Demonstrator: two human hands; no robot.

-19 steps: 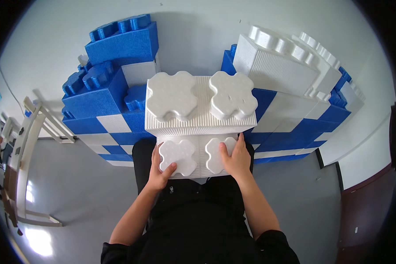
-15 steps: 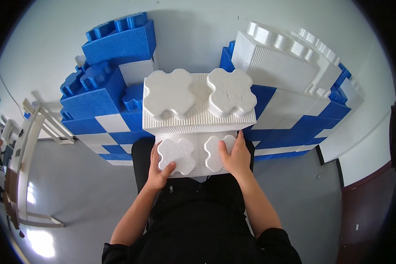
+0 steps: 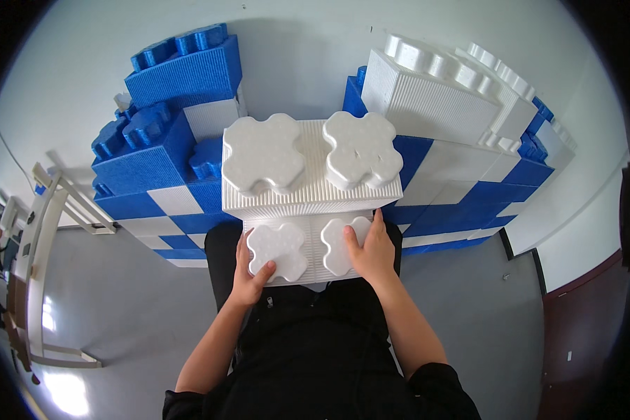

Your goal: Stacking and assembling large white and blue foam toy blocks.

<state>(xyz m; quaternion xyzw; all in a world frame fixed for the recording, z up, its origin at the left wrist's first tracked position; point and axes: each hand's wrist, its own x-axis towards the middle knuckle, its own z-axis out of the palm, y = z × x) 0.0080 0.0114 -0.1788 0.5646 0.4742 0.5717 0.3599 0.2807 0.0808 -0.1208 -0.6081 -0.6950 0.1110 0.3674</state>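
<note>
Close to my body is a large white toy building block (image 3: 313,241) with two clover-shaped studs facing up. My left hand (image 3: 248,274) wraps its left end, thumb pressed against the left stud. At the opposite end, my right hand (image 3: 372,253) grips it, with the thumb over the right stud and fingers along the side. Just beyond it, another white stud block (image 3: 313,161) sits higher, its ribbed front face against or very near the held one. Whether the two are joined, I cannot tell. The undersides of both are hidden.
A stepped wall of blue and white blocks spreads behind, with a blue block (image 3: 185,73) high on the left and a white block (image 3: 434,94) high on the right. A pale frame (image 3: 38,273) stands at far left, and a dark red door (image 3: 581,343) at far right.
The whole view has shifted slightly to the left. Both hands keep the same hold on the near white block, with no clear movement against the blocks.
</note>
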